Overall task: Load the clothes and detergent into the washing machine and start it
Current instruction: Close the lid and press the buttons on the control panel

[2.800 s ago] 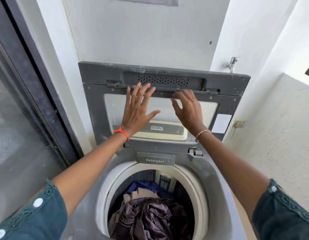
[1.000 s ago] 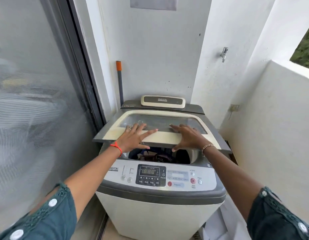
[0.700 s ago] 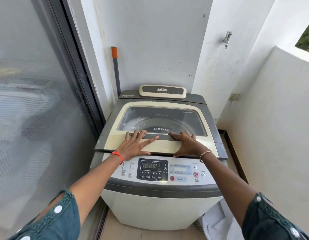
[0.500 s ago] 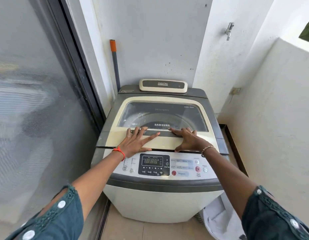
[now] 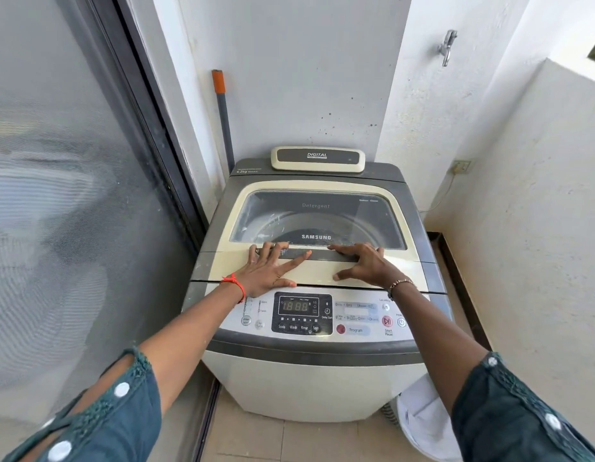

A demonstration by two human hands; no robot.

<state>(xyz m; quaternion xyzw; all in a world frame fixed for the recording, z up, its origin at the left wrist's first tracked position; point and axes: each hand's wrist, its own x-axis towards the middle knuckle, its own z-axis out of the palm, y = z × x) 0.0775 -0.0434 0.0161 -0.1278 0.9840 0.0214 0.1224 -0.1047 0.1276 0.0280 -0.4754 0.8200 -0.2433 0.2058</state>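
A grey and cream top-loading washing machine point(image 5: 309, 378) stands in the corner. Its lid point(image 5: 317, 268) lies flat and shut, with a tinted window point(image 5: 322, 215) through which the drum rim shows; the clothes inside are hidden. My left hand point(image 5: 271, 270) rests palm down on the lid's front panel, fingers spread. My right hand point(image 5: 366, 265) lies flat beside it, also spread, holding nothing. Just below my wrists is the control panel point(image 5: 302, 313) with a display reading 18:88, a red program button point(image 5: 340, 328) and a start/pause button point(image 5: 386, 321).
A glass sliding door point(image 5: 56, 195) runs close along the left. A grey pole with an orange tip point(image 5: 222, 118) leans in the corner behind the machine. A tap point(image 5: 446, 48) and a wall socket point(image 5: 462, 166) are on the right wall. A white bag point(image 5: 422, 425) lies on the floor at right.
Both hands have brought the lid down from upright to fully shut over the drum, covering the clothes. My view has pulled back from the machine.
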